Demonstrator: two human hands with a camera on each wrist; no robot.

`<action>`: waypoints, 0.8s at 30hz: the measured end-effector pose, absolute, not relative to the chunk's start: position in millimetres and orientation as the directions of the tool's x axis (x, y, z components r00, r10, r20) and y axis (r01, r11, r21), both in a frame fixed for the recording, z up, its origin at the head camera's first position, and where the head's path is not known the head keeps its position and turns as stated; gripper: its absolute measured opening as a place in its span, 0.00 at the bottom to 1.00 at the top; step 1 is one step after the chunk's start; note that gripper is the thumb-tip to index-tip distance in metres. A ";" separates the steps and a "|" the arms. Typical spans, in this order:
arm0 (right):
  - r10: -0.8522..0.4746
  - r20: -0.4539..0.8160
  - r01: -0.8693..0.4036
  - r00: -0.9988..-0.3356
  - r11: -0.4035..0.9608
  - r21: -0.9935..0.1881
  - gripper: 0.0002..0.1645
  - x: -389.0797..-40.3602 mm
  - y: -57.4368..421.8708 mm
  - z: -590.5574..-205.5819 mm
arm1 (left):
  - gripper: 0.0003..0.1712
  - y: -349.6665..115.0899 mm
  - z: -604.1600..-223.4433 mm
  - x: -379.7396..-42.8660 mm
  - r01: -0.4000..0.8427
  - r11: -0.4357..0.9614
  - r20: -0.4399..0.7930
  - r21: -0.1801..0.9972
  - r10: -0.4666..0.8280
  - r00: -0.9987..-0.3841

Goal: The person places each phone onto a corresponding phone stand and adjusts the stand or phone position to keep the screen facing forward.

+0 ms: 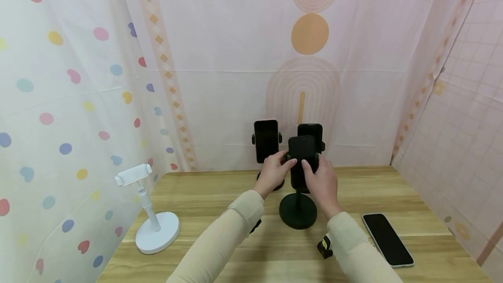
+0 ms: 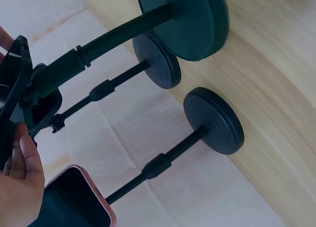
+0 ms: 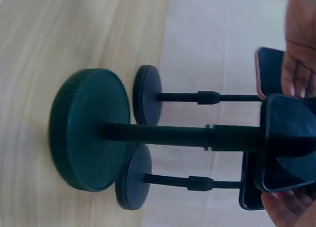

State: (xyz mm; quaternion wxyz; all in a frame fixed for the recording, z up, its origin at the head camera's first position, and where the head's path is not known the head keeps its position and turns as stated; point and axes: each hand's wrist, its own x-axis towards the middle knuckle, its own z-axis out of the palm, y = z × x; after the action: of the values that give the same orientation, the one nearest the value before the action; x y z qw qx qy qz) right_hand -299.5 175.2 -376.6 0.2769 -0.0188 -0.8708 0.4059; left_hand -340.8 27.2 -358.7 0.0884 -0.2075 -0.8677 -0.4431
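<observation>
A black phone (image 1: 302, 145) stands upright in the clamp of a dark green phone stand (image 1: 298, 213). My left hand (image 1: 273, 171) grips the clamped phone's left side, thumb over its screen. On the opposite side, my right hand (image 1: 324, 184) holds it the same way, its thumb also on the front. In the left wrist view, the left hand's fingers (image 2: 30, 160) curl behind beside the black clamp (image 2: 17, 79). The right wrist view shows the phone's lower end (image 3: 289, 143) between both hands, over the green stem (image 3: 182, 135).
Close behind are two dark stands carrying a left phone (image 1: 266, 141) and a partly hidden right phone (image 1: 310, 129). A white stand (image 1: 157, 232) with a bare holder is at left. Another phone (image 1: 387, 239) lies flat at right on the wooden table (image 1: 283, 257). Curtains (image 1: 220, 99) border the table.
</observation>
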 end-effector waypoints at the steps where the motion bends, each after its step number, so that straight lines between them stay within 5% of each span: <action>1: 0.250 0.457 -0.197 -0.854 0.658 -0.727 0.35 -300.6 176.5 -374.5 | 0.28 26.5 -358.6 -341.3 0.440 0.516 0.334 0.735 0.288 -0.897; 9: 0.211 0.375 -0.187 -0.903 0.594 -0.783 0.31 -305.8 183.5 -366.0 | 0.20 22.0 -358.9 -345.0 0.423 0.477 0.295 0.770 0.322 -0.900; 24: 0.186 0.296 -0.150 -0.937 0.551 -0.821 0.32 -308.3 188.2 -364.0 | 0.20 25.1 -358.2 -345.2 0.389 0.434 0.292 0.813 0.276 -0.916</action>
State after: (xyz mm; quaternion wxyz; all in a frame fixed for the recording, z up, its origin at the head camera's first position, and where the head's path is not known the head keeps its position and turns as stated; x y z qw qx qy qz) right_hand -308.3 188.2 -364.0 0.1774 -0.0104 -0.8625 0.4738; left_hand -345.2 25.1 -358.2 0.0574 -0.1969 -0.8447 -0.4944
